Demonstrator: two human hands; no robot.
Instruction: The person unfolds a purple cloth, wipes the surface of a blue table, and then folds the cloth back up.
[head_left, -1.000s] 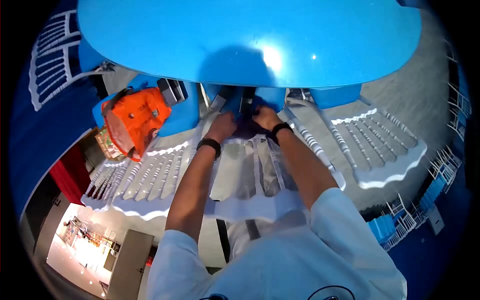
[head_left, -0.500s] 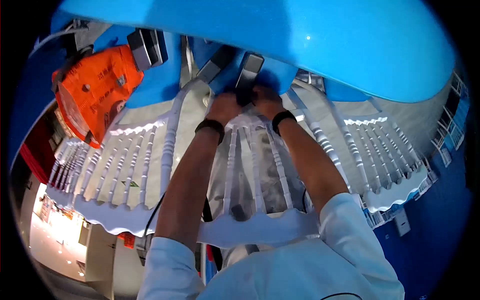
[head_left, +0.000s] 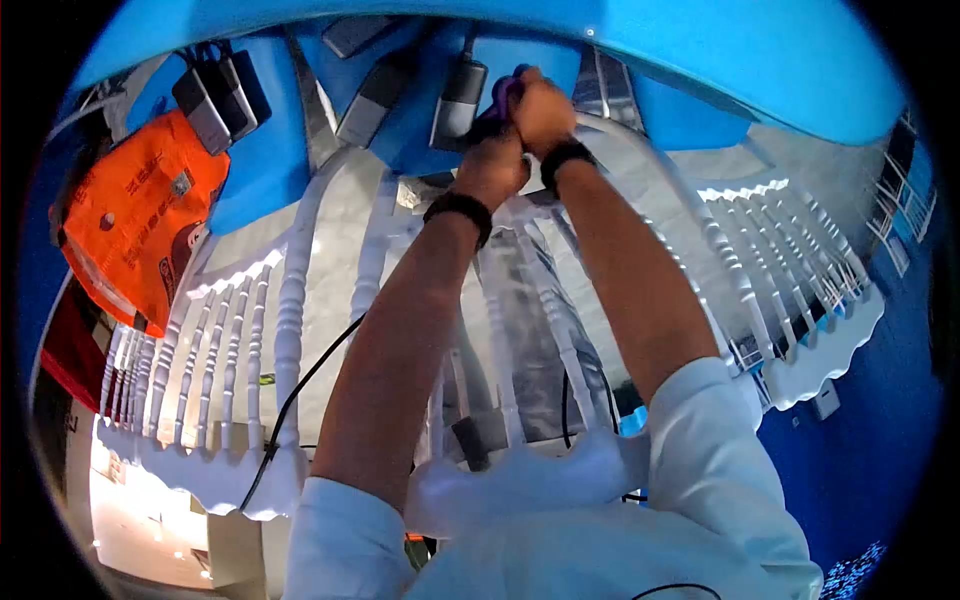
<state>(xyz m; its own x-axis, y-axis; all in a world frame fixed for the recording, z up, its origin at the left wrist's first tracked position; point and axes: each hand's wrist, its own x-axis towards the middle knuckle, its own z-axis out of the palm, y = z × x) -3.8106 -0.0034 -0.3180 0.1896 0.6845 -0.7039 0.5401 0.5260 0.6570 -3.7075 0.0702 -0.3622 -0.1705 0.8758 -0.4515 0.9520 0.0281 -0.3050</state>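
Observation:
My right hand (head_left: 545,115) is closed, its fingers around a dark purple looped item (head_left: 508,90) whose kind I cannot make out. Just below and left of it, my left hand (head_left: 492,168) is curled, with a dark piece near its fingers; what lies inside the grip is hidden. A grey-and-black box-shaped device (head_left: 460,103) with a cord from its top lies on the blue surface beside my hands. Further left rests a similar two-tone device (head_left: 372,102). Both wrists wear dark bands.
White spindle-back chairs (head_left: 290,330) stand left, right and directly before me. An orange printed bag (head_left: 145,220) hangs at left beside more grey devices (head_left: 203,112). A rounded blue tabletop (head_left: 700,50) spans the far side. A black cord (head_left: 295,395) runs past my left arm.
My hands have moved up, and the right now sits above the left. The purple looped item has come into sight between them. The view has shifted, showing more of the devices.

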